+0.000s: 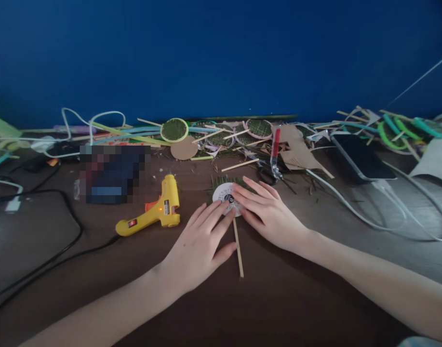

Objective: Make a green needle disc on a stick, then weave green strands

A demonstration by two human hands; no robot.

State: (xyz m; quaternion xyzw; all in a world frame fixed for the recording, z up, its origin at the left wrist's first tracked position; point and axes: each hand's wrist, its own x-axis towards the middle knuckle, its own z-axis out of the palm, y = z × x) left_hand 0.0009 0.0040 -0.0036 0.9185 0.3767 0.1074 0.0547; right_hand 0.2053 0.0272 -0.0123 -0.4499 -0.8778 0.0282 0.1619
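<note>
Both my hands lie flat on a dark wooden table. My left hand has its fingers stretched out, the tips pressing on a small white paper disc with a dark printed mark. My right hand also presses flat on the disc from the right, fingers spread. Green grass-like blades stick out from under the disc's far edge. A thin wooden stick runs from under the disc toward me between my hands. A yellow hot glue gun lies just left of my left hand.
Along the blue wall lies craft clutter: round green fans on sticks, a brown card circle, cardboard scraps, scissors, coloured strips. A phone with white cable sits at right. Black cables cross the left.
</note>
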